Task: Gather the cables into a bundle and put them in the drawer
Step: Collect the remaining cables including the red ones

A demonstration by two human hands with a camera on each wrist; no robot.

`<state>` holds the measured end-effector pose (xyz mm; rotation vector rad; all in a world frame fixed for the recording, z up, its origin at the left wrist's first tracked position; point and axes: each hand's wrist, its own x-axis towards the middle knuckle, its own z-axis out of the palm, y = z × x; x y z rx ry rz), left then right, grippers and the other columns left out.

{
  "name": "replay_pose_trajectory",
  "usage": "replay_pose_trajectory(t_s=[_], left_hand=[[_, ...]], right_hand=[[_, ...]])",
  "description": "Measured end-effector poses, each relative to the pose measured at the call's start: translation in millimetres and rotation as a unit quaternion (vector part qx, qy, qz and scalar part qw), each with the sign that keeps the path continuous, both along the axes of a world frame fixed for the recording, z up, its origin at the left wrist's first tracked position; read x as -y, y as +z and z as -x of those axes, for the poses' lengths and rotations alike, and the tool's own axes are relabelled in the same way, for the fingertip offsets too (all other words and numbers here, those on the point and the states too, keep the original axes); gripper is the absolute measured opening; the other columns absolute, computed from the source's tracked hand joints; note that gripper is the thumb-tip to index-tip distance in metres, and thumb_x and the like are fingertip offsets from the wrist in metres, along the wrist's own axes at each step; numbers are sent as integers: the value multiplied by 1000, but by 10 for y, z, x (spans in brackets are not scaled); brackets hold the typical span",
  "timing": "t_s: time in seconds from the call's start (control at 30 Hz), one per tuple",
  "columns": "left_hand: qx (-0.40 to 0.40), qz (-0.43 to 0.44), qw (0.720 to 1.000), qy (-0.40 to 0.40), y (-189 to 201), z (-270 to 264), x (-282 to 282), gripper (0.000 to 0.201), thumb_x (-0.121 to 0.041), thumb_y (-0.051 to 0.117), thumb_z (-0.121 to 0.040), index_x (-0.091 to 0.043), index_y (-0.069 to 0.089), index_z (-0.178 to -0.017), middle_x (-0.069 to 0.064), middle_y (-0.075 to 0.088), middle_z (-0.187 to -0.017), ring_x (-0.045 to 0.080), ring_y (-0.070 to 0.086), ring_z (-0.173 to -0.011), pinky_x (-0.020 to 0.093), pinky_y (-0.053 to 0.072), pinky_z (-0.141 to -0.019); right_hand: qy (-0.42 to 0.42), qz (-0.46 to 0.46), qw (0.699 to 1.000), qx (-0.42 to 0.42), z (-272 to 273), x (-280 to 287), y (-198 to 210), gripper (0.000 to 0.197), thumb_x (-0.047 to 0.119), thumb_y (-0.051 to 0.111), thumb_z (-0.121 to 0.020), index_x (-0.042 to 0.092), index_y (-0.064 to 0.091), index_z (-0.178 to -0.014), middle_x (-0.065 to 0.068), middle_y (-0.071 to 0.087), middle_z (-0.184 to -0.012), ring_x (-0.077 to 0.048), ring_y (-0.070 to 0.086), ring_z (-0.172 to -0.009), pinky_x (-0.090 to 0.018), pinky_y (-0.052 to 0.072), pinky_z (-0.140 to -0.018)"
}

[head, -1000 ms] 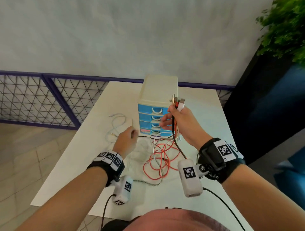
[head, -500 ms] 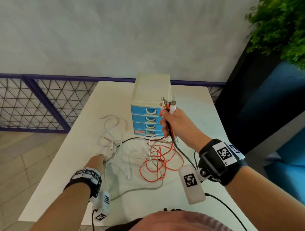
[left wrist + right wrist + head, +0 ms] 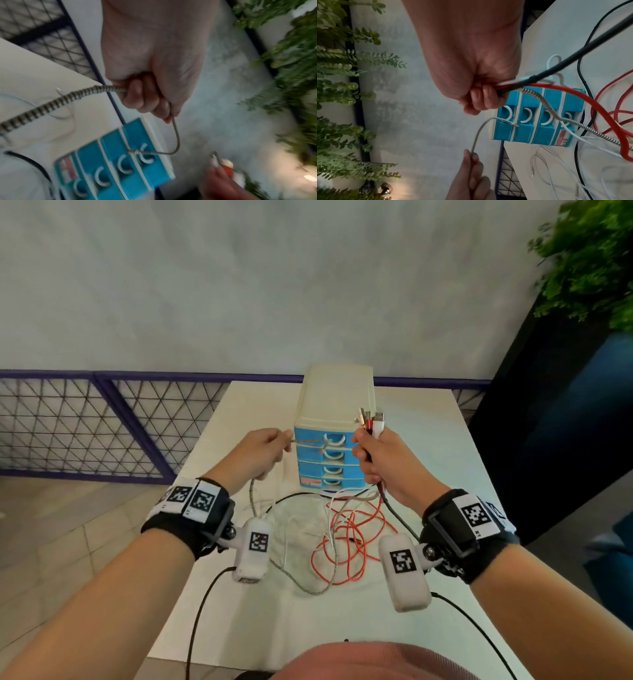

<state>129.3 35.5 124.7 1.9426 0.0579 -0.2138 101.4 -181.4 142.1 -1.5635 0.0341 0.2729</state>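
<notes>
Cables (image 3: 346, 537) trail on the table (image 3: 428, 446) before the drawer unit (image 3: 330, 440); right hand (image 3: 383, 460) clutches their plug ends, left hand (image 3: 258, 453) pinches the braided cable (image 3: 308, 441) just beside it.

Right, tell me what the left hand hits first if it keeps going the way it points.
Probably the blue drawer unit: the left hand, pinching the braided cable, points toward its top drawer front. The right hand lies further along. Depth is unclear, so it might pass in front.
</notes>
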Motion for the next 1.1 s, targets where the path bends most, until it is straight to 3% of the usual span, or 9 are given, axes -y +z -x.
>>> replay_pose_trajectory(t_s=[0.1, 0.23, 0.37, 0.57, 0.63, 0.73, 0.9, 1.0, 1.1], left_hand=[[38, 59, 996, -47, 110, 94, 246, 21, -27, 43, -100, -13, 52, -88, -4, 46, -60, 9, 33, -44, 19, 27, -41], [43, 60, 991, -108, 35, 227, 552, 13, -19, 42, -101, -12, 47, -92, -6, 56, -60, 9, 45, -45, 19, 38, -41], [-8, 97, 985, -140, -261, 396, 719, 15, -18, 38, -102, -16, 44, -88, 2, 62, -71, 13, 58, -49, 23, 46, -46], [-73, 78, 981, -159, -890, 514, 571, 57, -45, 24, -101, -10, 62, -77, 2, 67, -72, 18, 62, -64, 23, 46, -58], [-61, 28, 992, -106, -1042, 462, 416, 57, -45, 26, -101, -14, 63, -70, 1, 66, -69, 18, 59, -59, 25, 45, -57], [-14, -179, 983, -47, -1277, 306, 48, 36, -31, 39, -96, -12, 61, -74, 8, 65, -83, 25, 60, -72, 33, 46, -69], [-106, -479, 868, -70, -1480, 113, -439, 32, -23, 44, -94, -10, 56, -120, 17, 43, -124, 35, 48, -114, 42, 43, -99], [-152, -530, 827, -109, -1635, 127, -687, 40, -29, 44, -94, -15, 51, -131, 13, 41, -136, 32, 45, -123, 38, 39, -104], [-149, -487, 854, -107, -1769, 159, -831, 36, -26, 56, -88, -3, 61, -115, 15, 61, -118, 30, 59, -106, 33, 47, -87]], right_hand=[[5, -65, 998, -14, 11, -4, 12, 20, 27, 39, -104, 12, 47, -92, -8, 70, -89, -9, 45, -47, -18, 36, -42], [10, -105, 994, -19, 29, -19, 33, 23, 27, 39, -104, 14, 50, -89, -11, 71, -106, -12, 60, -57, -23, 47, -52], [-13, -137, 990, 4, 3, 48, -3, 23, 23, 38, -104, 11, 49, -88, -5, 63, -87, -7, 37, -44, -19, 33, -43], [-27, 79, 996, 14, 36, 191, -72, 17, 22, 38, -101, 14, 48, -90, 2, 38, -67, -6, 26, -42, -21, 22, -42], [-19, 136, 991, 1, 26, 236, -108, 19, 24, 39, -101, 15, 51, -90, 1, 40, -68, -7, 28, -42, -21, 24, -42], [5, 195, 981, -12, 22, 254, -148, 18, 25, 41, -100, 15, 53, -92, 0, 41, -69, -8, 30, -46, -22, 27, -42], [62, 239, 969, -19, 42, 245, -139, 21, 26, 39, -101, 14, 52, -91, 1, 42, -69, -10, 29, -49, -23, 27, -44], [92, 241, 966, -25, 37, 255, -135, 21, 29, 40, -102, 15, 52, -93, 2, 42, -70, -9, 29, -49, -21, 28, -44], [99, 250, 963, -29, -7, 241, -146, 22, 30, 40, -102, 13, 52, -95, 3, 43, -69, -10, 29, -50, -21, 28, -45]])
